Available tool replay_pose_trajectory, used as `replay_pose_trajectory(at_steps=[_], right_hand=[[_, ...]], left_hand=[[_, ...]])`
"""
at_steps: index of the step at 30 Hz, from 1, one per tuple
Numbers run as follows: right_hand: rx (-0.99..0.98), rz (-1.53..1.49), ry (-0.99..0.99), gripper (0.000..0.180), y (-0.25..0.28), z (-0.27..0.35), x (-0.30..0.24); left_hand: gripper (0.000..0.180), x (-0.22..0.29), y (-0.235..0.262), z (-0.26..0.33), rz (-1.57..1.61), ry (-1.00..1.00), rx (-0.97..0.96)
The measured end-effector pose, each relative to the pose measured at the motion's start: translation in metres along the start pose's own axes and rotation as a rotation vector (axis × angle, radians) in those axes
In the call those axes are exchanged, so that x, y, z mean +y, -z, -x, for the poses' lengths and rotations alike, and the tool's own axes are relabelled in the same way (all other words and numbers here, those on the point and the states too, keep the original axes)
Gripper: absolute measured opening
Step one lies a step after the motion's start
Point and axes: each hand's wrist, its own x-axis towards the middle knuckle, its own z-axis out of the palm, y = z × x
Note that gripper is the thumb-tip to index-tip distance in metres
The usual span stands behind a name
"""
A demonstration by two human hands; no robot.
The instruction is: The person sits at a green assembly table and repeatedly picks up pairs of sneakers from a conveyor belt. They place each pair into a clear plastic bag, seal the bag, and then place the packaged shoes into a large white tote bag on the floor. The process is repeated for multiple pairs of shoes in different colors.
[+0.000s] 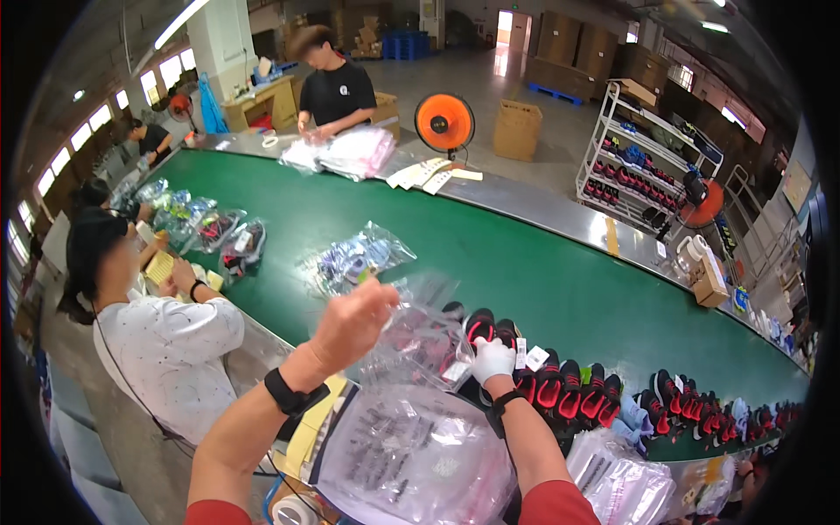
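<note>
My bare left hand (pixel 354 322) is raised over the near side of the green belt, its fingers closed on a clear plastic bag (pixel 411 346) that hangs rumpled to its right. My right hand (pixel 494 361), in a white glove, is closed on a pair of black sneakers (pixel 480 327) with red-pink linings, right beside the bag. Glare on the plastic makes its contents hard to read. Below my hands lies a stack of flat clear bags (pixel 416 459). Similar black and red sneakers (pixel 569 389) stand in a row to the right.
Bagged shoes (pixel 363 258) lie ahead on the green belt (pixel 455 236), with more bagged pairs (pixel 214 229) at left. A person in a white shirt (pixel 162 350) works close on my left; another in black (pixel 337 96) stands across. More plastic bags (pixel 621 477) lie right. An orange fan (pixel 444 122) stands beyond.
</note>
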Motion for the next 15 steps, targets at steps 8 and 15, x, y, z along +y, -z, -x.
replay_pose_trajectory(at_steps=[8, 15], right_hand=[[0.050, -1.819, 0.091, 0.025, 0.162, 0.101, 0.066], [-0.266, -1.328, 0.026, 0.026, 0.190, 0.175, 0.067]], left_hand=[[0.016, 0.020, -0.020, 0.015, 0.029, -0.044, 0.014], [0.018, 0.076, -0.047, -0.011, 0.042, -0.003, -0.052]])
